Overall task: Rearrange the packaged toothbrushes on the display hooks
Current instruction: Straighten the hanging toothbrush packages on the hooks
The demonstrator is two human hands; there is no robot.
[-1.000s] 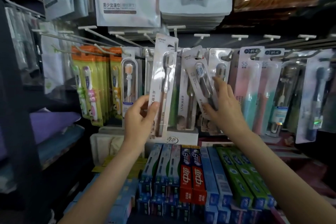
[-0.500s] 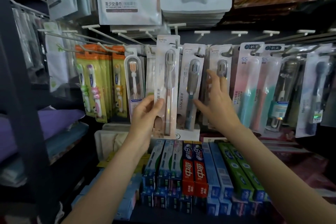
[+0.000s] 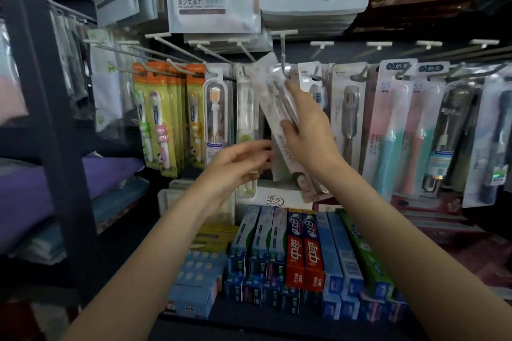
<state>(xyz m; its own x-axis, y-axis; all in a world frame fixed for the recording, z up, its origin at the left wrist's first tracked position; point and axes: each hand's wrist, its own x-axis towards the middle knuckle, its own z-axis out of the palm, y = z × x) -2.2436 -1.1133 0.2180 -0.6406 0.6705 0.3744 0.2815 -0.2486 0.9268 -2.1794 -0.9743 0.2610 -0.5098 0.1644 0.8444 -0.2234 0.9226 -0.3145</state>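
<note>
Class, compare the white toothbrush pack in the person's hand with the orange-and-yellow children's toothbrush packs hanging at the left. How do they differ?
1. The white toothbrush pack is tilted; the children's packs hang straight.
2. The white toothbrush pack is gripped by the right hand, with the left hand near its lower edge; the children's packs are untouched.
3. The white toothbrush pack is pale and plain; the children's packs are bright, with animal-shaped handles.

Both are long, narrow toothbrush packs.
</note>
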